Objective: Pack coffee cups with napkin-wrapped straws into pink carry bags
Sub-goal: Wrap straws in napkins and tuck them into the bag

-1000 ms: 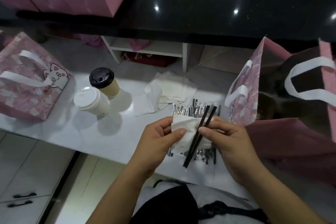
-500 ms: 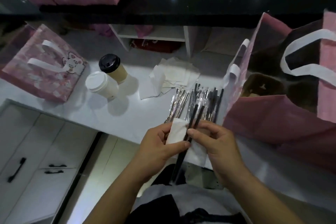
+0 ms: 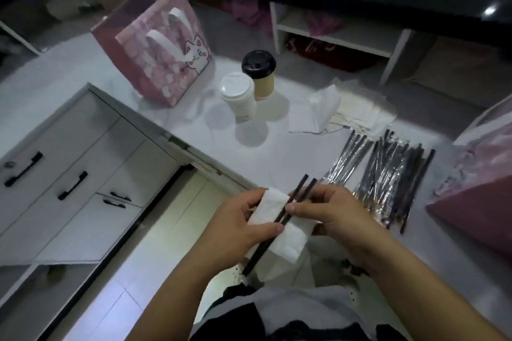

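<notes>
Just off the white counter [image 3: 277, 158], pinching two thin black plastic straws [image 3: 279, 219] onto a white paper napkin [image 3: 289, 239], left hand [image 3: 238, 227] low, right hand [image 3: 332, 216] high; lying diagonal, tips up-right.

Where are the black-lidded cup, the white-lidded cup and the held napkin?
black-lidded cup [image 3: 258, 64], head view, on its lid.
white-lidded cup [image 3: 237, 85], head view, on its lid.
napkin [image 3: 292, 237], head view, on its bare lower half.
</notes>
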`<state>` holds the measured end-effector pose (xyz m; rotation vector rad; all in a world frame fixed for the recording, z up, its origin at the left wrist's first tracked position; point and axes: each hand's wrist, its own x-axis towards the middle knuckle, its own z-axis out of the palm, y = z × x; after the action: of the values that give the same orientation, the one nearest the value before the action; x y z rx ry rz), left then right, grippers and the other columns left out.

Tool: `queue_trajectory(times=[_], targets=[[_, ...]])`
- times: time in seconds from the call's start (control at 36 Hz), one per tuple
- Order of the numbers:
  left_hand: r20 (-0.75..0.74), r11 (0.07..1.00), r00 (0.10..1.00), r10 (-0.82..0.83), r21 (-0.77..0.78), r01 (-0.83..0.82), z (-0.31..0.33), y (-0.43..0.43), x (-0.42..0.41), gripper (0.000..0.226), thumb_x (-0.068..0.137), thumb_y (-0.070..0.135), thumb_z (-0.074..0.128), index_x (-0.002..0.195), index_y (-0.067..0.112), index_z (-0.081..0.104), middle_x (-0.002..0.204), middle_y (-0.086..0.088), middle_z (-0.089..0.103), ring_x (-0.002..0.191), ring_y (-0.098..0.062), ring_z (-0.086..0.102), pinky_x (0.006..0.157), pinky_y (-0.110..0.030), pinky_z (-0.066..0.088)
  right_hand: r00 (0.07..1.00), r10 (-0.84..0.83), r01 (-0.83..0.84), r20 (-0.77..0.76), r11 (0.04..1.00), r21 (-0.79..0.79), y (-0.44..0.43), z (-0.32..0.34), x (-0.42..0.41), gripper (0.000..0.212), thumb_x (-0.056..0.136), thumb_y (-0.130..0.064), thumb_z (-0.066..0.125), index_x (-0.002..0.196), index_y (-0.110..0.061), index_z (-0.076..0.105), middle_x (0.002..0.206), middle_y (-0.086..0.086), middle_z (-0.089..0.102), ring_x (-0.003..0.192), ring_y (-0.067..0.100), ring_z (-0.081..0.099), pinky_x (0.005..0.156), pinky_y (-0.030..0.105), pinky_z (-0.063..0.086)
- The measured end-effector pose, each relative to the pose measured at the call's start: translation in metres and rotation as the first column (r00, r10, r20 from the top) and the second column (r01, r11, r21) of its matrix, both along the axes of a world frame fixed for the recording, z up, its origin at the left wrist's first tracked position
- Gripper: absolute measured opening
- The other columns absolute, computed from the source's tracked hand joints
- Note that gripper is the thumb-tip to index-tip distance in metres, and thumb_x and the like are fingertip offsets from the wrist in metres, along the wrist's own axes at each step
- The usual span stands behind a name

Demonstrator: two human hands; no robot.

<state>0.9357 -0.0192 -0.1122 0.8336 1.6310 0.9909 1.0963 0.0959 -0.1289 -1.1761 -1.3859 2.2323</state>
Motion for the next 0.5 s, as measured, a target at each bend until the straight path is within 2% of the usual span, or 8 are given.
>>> queue_trajectory(times=[0.06,0.08,0.19,0.25,0.31,0.42,0.44,0.5], targets=[[-0.007,1.000,1.000,-0.015,0.008,0.015,-0.002,-0.011,-0.029,0.043,0.080,0.016,0.079,0.119,0.032,0.072,0.111,0.009,0.075,0.102,-0.012,0.072,0.081,-0.026,0.057,0.999,0.038,-0.037,0.029,0.999,-0.029,-0.004,0.001,-0.026,0.030,0.058,-0.020,0.086,0.085,-0.010,0.079,0.091,0.016,0.077,0.082,0.027,0.075,0.076,0.041,0.060],[-0.012,1.000,1.000,-0.018,0.015,0.018,-0.003,-0.017,-0.045,0.044,0.080,0.018,0.079,0.120,0.033,0.071,0.112,0.011,0.075,0.103,-0.010,0.071,0.082,-0.025,0.056,0.998,0.051,-0.049,0.041,0.998,-0.029,-0.007,0.001,-0.040,0.034,0.053,-0.023,0.086,0.084,-0.009,0.079,0.091,0.017,0.076,0.083,0.029,0.074,0.078,0.043,0.060],[0.043,0.999,0.999,0.007,0.047,-0.009,-0.005,-0.045,-0.112,0.043,0.084,0.009,0.077,0.112,0.041,0.072,0.106,0.010,0.075,0.093,-0.012,0.073,0.072,-0.026,0.058,0.999,0.049,-0.049,0.001,0.996,-0.071,-0.022,-0.002,-0.104,0.032,0.056,-0.018,0.086,0.085,-0.007,0.079,0.093,0.020,0.075,0.086,0.032,0.074,0.068,0.035,0.060],[0.122,0.996,0.991,0.054,0.058,-0.062,-0.005,-0.059,-0.145,0.035,0.083,0.011,0.077,0.108,0.035,0.074,0.105,0.003,0.075,0.090,-0.019,0.073,0.070,-0.028,0.059,1.000,0.011,-0.014,-0.028,0.997,-0.076,-0.028,-0.003,-0.136,0.031,0.059,-0.015,0.086,0.088,-0.006,0.078,0.096,0.022,0.075,0.089,0.035,0.074,0.068,0.034,0.059],[0.223,0.993,0.971,0.088,0.058,-0.103,-0.005,-0.071,-0.176,0.023,0.080,0.026,0.078,0.103,0.025,0.077,0.102,-0.003,0.076,0.089,-0.023,0.073,0.073,-0.028,0.059,0.998,0.007,-0.010,-0.064,0.999,-0.049,-0.033,-0.002,-0.164,0.031,0.064,-0.011,0.087,0.093,-0.005,0.077,0.099,0.023,0.074,0.091,0.036,0.073,0.069,0.034,0.059],[0.534,0.995,0.839,0.101,-0.037,-0.096,0.001,-0.078,-0.233,0.031,0.088,0.043,0.065,0.085,0.015,0.078,0.087,-0.008,0.073,0.080,-0.022,0.071,0.071,-0.032,0.059,0.988,0.119,-0.115,-0.099,0.993,0.040,-0.039,0.007,-0.211,0.032,0.066,-0.012,0.083,0.095,-0.002,0.074,0.096,0.024,0.073,0.088,0.037,0.071,0.075,0.039,0.057],[0.582,0.995,0.807,0.104,-0.068,-0.079,0.003,-0.078,-0.245,0.033,0.090,0.043,0.063,0.082,0.014,0.077,0.082,-0.009,0.069,0.075,-0.021,0.068,0.068,-0.032,0.059,0.983,0.149,-0.144,-0.103,0.988,0.057,-0.039,0.010,-0.221,0.030,0.066,-0.010,0.082,0.093,-0.002,0.074,0.093,0.024,0.072,0.086,0.037,0.070,0.077,0.040,0.056],[0.629,0.996,0.774,0.074,-0.092,-0.021,0.005,-0.075,-0.267,0.029,0.088,0.041,0.071,0.087,0.012,0.074,0.083,-0.017,0.059,0.068,-0.022,0.052,0.064,-0.033,0.058,0.970,0.209,-0.199,-0.125,0.976,0.085,-0.036,0.016,-0.241,0.025,0.067,-0.006,0.080,0.091,0.001,0.073,0.089,0.025,0.069,0.084,0.036,0.066,0.080,0.043,0.050]])
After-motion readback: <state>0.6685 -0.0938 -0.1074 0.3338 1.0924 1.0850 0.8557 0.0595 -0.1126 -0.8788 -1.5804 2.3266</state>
